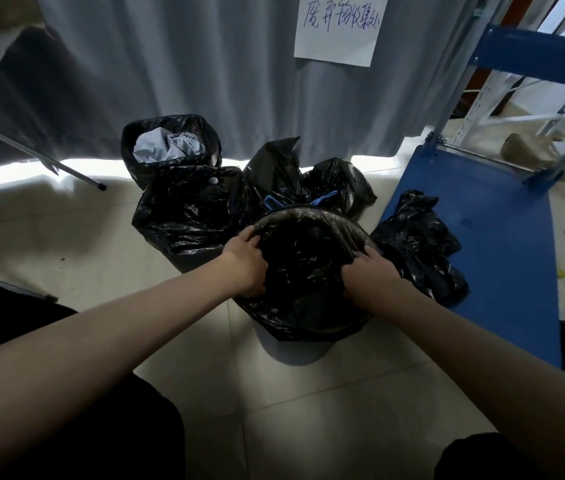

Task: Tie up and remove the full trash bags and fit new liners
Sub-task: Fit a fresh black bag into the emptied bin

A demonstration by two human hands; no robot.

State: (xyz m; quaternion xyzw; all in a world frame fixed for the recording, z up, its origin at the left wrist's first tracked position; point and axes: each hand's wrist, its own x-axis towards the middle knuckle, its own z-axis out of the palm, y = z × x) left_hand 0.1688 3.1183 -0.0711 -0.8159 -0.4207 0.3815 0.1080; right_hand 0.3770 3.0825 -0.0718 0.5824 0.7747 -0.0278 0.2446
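Both bare forearms fill the lower view, reaching forward and down from my dark-clothed knees to the near bin (291, 348), a pale round bin on the tiled floor, which I use as the landmark. My left hand (247, 263) sits on the bin's left rim, palm down, wrist bent. Its fingers (252, 237) curl over the edge and pinch the black liner (305, 271) there. My right hand (371, 271) mirrors it on the right rim, its fingers closed on a fold of the same plastic. I judge the liner is being fitted or spread over the rim.

Just behind the near bin stand 2 bulging black bags (187, 213), with a blue drawstring (322, 199) showing between them. Further behind and to the left is 1 more lined bin (170, 143) holding pale crumpled paper. To the right of the near bin, a loose black bag (419, 244) lies on a blue cart (482, 237). A grey curtain (170, 64) with a handwritten sign (340, 26) hangs beyond everything.

Risks, as I judge them: the thin plastic could tear if I pull unevenly across the rim. The liner could also slip into the bin if either grip loosens. Dim light hides the bin's inside, so I cannot tell whether it holds rubbish.
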